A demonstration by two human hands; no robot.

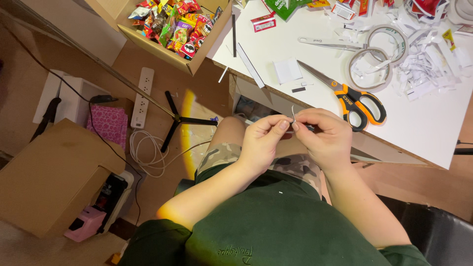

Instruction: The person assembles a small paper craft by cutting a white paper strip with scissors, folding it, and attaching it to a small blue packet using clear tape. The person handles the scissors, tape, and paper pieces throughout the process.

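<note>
Left hand [263, 140] and right hand [322, 135] pinch a thin, curled white paper strip [293, 114] between closed fingertips. Both hover just below the white table's edge [419, 133], near orange-and-black-handled steel scissors [352, 96].

cardboard box [148, 37] far left, open, pkd w/ small snack packets [177, 24], red/yellow/green | red-white rect packet [263, 22] on table, far ctr | green packet [286, 7] far edge, part cropped | red-white packets [352, 7] far right | pink patterned pkg [108, 124] on floor, left
</note>
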